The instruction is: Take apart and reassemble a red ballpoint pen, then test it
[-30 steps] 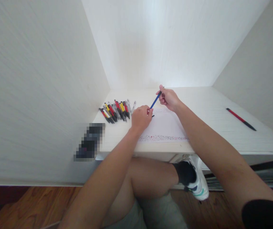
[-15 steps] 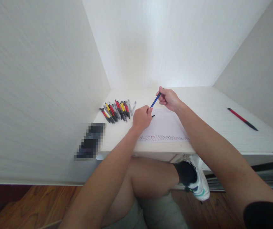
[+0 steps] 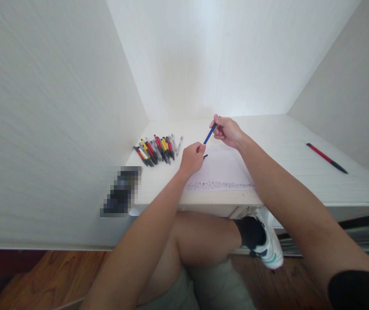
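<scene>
A slim blue pen [image 3: 209,135] slants between my two hands above the paper. My right hand [image 3: 229,130] is closed in a pinch on its dark upper end. Around its lower end the fingers of my left hand [image 3: 192,157] are closed, hiding that tip. A short black piece [image 3: 205,156] pokes out beside my left fingers; I cannot tell whether that hand holds it too. Beneath both hands lies a white sheet of paper [image 3: 223,170], with many small red and dark marks along its near edge and faint ones near the far edge.
A heap of pens [image 3: 157,149], red, yellow, black and clear, lies left of the paper. One red and black pen [image 3: 327,158] rests far right. A pixelated dark object [image 3: 121,190] is at the desk's left front edge. White panels enclose the desk [image 3: 281,142] at the sides and back.
Both hands keep their hold on the blue pen and have barely moved. The whole view has shifted very slightly.
</scene>
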A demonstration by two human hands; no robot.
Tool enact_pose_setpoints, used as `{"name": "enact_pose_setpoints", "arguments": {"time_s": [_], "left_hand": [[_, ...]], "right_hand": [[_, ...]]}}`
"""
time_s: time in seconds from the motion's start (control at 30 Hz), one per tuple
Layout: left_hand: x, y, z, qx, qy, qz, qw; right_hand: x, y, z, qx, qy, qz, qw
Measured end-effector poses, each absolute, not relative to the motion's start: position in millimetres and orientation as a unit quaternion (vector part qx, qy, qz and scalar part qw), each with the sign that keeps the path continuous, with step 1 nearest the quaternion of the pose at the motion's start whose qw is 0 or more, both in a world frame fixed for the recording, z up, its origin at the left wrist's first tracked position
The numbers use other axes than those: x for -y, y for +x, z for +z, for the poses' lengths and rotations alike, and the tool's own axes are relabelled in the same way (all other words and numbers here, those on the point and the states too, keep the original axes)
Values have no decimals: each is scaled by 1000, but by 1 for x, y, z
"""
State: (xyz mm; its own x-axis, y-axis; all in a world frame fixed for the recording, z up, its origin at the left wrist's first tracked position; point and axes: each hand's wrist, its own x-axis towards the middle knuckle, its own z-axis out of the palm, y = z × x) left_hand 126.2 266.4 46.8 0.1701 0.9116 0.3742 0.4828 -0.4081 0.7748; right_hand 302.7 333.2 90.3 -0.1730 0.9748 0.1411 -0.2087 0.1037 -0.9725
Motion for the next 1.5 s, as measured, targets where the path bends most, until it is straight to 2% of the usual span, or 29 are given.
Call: {"name": "enact_pose_setpoints", "arguments": {"time_s": [0.4, 0.67, 0.77, 0.97, 1.1, 1.2, 1.3, 1.4, 1.5], "left_hand": [[-250, 131, 62, -440, 637, 453, 442], [-251, 139, 64, -348, 547, 473, 597], [-252, 139, 64, -388, 568, 471, 552], [-251, 139, 50, -520, 728, 410, 178], [-246, 146, 44, -541, 767, 340, 62], [-244, 151, 45, -539, 772, 332, 53], [-244, 155, 50, -537, 763, 349, 89], [-247, 157, 52, -533, 738, 378, 170], [-251, 159, 52, -506, 691, 420, 298]], "right_hand": [[-321, 300, 104, 525, -371, 560, 522], [-319, 300, 107, 512, -381, 562, 526], [-321, 298, 104, 490, -384, 571, 534], [-320, 289, 101, 394, -354, 631, 567], [-316, 281, 103, 343, -330, 667, 573], [-315, 278, 104, 366, -320, 630, 605], [-314, 279, 105, 393, -305, 608, 619], [-311, 280, 107, 437, -314, 580, 611], [-307, 281, 111, 458, -324, 564, 606]]}}
